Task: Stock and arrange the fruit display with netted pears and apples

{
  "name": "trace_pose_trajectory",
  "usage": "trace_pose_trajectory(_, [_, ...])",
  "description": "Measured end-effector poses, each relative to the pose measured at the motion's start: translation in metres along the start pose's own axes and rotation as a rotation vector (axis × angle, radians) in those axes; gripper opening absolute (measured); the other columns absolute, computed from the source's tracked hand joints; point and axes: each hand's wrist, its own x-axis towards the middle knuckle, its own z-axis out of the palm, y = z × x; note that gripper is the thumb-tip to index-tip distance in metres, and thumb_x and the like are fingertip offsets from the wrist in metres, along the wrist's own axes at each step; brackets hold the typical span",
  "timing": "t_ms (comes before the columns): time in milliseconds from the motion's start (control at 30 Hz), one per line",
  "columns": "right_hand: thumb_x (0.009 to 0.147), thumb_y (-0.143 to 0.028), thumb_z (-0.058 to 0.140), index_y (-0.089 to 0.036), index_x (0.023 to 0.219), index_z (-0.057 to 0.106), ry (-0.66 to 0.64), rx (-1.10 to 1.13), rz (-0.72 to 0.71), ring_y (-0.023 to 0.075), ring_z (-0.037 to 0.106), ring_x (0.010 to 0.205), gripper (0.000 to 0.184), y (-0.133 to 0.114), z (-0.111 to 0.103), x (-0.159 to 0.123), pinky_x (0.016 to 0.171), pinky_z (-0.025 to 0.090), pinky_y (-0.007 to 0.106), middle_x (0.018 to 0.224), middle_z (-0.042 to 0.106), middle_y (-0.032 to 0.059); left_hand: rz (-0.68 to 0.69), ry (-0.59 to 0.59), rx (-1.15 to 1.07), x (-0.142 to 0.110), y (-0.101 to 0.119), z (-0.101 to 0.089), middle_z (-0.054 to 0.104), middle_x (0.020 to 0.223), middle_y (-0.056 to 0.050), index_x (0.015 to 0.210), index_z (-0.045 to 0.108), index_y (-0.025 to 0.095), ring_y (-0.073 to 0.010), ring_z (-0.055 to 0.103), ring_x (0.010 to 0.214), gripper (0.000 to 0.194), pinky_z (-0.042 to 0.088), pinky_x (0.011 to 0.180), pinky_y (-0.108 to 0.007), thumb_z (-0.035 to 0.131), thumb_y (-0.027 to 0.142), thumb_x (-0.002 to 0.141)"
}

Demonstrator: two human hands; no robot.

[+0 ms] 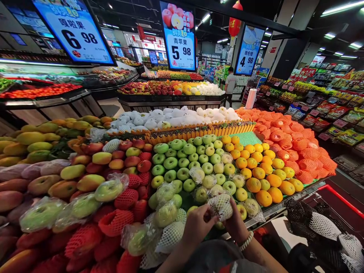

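A round fruit in a white foam net (220, 207) is between my two hands, over the front of the green apples. My left hand (200, 223) pinches the net's near left side with thumb and fingers. Around the right side curls my right hand (236, 223), a beaded bracelet on its wrist. The net covers most of the fruit, so its kind is hard to make out. Green apples (183, 173) lie in rows just beyond, some wrapped in clear plastic (200, 194). White-netted fruit (171, 235) sits left of my left forearm.
Oranges (258, 173) and red-netted fruit (304, 144) lie to the right, red apples (132, 161) and mangoes (36, 138) to the left. Black and white foam nets (324, 223) are heaped at lower right. Price screens (179, 41) hang above. A person (230, 85) stands farther back.
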Motion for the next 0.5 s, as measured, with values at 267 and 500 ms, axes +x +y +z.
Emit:
trace_pose_trajectory(267, [0.093, -0.083, 0.047, -0.026, 0.126, 0.077, 0.060, -0.302, -0.057, 0.0331, 0.062, 0.134, 0.072, -0.003, 0.006, 0.010, 0.120, 0.043, 0.054, 0.135, 0.073, 0.0111, -0.005, 0.071, 0.106, 0.011, -0.015, 0.017, 0.063, 0.141, -0.017, 0.140, 0.056, 0.019, -0.0370, 0.062, 0.133, 0.082, 0.054, 0.110, -0.049, 0.084, 0.026, 0.062])
trace_pose_trajectory(500, [0.099, -0.075, 0.042, -0.024, 0.097, 0.077, 0.102, -0.289, -0.125, 0.0293, 0.075, 0.089, 0.062, -0.002, 0.001, 0.035, 0.086, 0.062, 0.045, 0.094, 0.080, 0.0107, -0.085, -0.088, -0.101, 0.024, -0.031, -0.007, 0.073, 0.121, -0.010, 0.126, 0.060, 0.023, -0.0302, 0.071, 0.111, 0.061, 0.058, 0.094, -0.039, 0.082, 0.039, 0.072])
